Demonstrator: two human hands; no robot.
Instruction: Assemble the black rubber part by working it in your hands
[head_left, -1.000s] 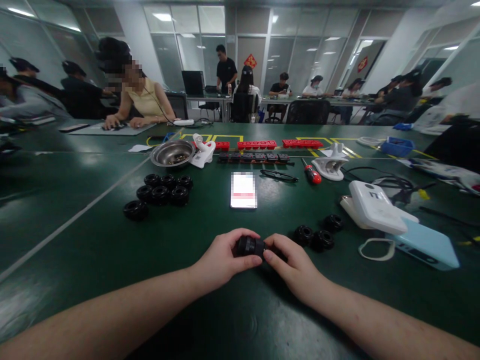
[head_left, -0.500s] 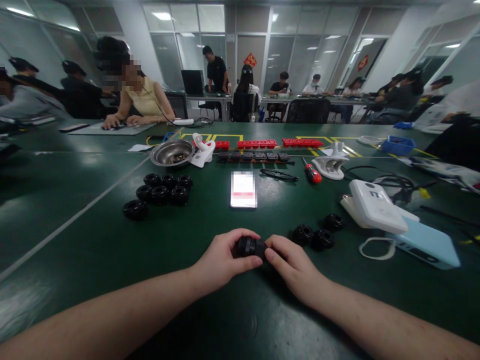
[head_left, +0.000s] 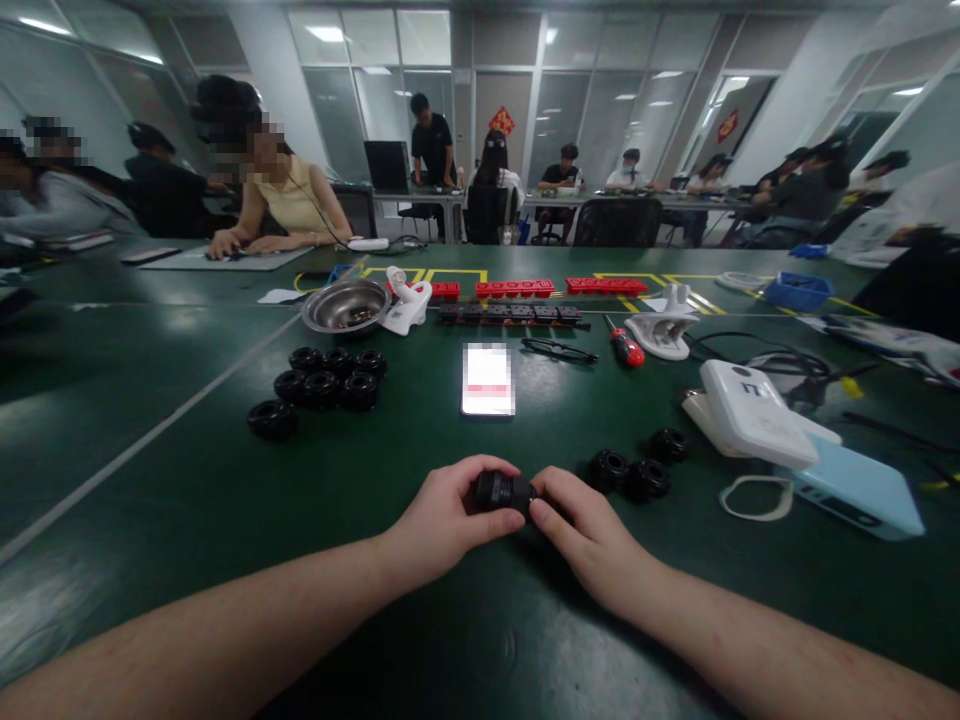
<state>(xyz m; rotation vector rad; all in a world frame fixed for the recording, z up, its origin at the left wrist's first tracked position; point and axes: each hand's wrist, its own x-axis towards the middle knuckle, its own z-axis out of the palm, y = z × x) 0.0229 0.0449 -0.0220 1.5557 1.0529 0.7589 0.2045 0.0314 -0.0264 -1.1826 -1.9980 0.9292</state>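
Note:
A short black threaded fitting (head_left: 501, 491), ribbed around its middle, lies on its side between my two hands. My left hand (head_left: 454, 510) wraps it from the left, fingers over the top and thumb along the near side. At the fitting's right end, the thumb and fingertips of my right hand (head_left: 581, 520) pinch it and hide part of that end. Several round black parts with a centre hole (head_left: 646, 478) sit just beyond my right hand. More of these black round parts (head_left: 321, 388) are grouped on the green table (head_left: 360, 610) to the left.
Beyond my hands lie a lit phone (head_left: 488, 380), glasses (head_left: 559, 350), a red-handled screwdriver (head_left: 627, 347), red trays (head_left: 514, 288) and a metal bowl (head_left: 346, 306). Right: a white device (head_left: 757, 410), a light-blue box (head_left: 862, 485) and cables. A co-worker (head_left: 300, 200) sits at far left.
Both hands stay around the black fitting in nearly the same place. The fingers of my right hand have shifted very slightly at its end.

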